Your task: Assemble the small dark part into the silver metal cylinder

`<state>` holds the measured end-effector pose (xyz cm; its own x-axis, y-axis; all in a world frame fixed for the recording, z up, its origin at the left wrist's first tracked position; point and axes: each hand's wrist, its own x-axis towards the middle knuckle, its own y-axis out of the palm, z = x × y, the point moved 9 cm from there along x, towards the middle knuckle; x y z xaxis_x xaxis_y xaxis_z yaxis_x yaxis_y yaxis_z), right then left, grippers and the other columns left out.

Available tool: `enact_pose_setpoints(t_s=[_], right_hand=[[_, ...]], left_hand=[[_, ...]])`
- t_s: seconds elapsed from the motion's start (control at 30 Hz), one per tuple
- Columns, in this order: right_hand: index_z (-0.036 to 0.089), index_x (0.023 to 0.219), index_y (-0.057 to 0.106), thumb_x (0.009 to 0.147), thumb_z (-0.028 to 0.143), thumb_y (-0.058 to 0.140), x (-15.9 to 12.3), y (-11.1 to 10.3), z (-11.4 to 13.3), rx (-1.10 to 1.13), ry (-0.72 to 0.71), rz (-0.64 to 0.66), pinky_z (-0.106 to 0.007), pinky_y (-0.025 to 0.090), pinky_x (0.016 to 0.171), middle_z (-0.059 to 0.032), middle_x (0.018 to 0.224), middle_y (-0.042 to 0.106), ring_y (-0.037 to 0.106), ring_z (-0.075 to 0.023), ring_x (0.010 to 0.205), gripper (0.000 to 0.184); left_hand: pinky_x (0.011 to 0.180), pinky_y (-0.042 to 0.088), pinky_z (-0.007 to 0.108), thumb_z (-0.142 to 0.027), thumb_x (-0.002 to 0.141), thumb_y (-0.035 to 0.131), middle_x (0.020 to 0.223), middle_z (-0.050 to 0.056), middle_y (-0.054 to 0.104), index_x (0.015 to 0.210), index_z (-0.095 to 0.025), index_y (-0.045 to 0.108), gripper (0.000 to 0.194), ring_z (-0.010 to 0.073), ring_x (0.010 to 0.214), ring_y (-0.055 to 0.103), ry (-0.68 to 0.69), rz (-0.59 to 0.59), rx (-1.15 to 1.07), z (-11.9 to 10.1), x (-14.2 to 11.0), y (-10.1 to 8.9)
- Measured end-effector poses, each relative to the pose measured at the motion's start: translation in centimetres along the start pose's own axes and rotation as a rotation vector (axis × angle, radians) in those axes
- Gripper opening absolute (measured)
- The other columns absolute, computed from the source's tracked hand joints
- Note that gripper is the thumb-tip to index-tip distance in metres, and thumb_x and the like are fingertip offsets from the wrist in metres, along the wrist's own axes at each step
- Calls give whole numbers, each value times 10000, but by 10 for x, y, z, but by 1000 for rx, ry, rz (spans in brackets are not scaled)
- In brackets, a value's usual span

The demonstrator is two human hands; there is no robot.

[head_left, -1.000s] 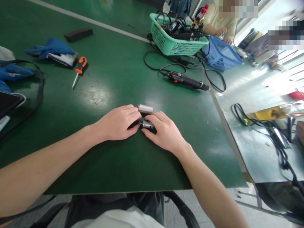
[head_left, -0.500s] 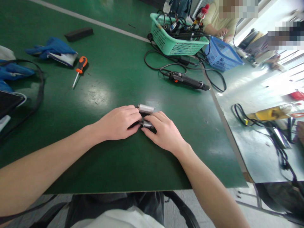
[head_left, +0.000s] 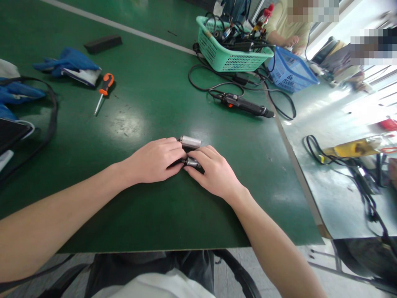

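Note:
My left hand (head_left: pixel 159 159) is closed low over the green tabletop, its fingers around a dark part that is mostly hidden. A small metal cylinder (head_left: pixel 192 162) sticks out between the two hands. My right hand (head_left: pixel 214 169) pinches this cylinder with thumb and fingers from the other side. Just beyond my fingertips, a larger silver metal cylinder (head_left: pixel 190 142) lies sideways, its left end against or under my left fingers. Whether the two cylinders belong to one piece cannot be seen.
An orange-and-black screwdriver (head_left: pixel 105 92) and blue gloves (head_left: pixel 70 64) lie to the left, a dark block (head_left: pixel 103 43) behind. A corded black electric screwdriver (head_left: pixel 246 105) lies right, below a green basket (head_left: pixel 242 61) of tools and cables. A person sits beyond a blue basket (head_left: pixel 291 74).

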<state>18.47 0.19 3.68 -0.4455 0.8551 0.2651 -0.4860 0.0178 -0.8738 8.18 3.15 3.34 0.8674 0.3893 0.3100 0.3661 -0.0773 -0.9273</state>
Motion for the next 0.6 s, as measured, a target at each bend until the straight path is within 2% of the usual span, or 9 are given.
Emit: enact_pose_setpoints(t_s=[0.6], right_hand=[[209,1095,648,978,273,637,0,0,0,20,4,-27,-441,541,938,-103,1100,717,646,-284,1056,135]], left_hand=[[778,491,351,-261,1002,512,878,68,646,935,-152,668,202,210,850,573,-30,-1,-9,1,1,-1]])
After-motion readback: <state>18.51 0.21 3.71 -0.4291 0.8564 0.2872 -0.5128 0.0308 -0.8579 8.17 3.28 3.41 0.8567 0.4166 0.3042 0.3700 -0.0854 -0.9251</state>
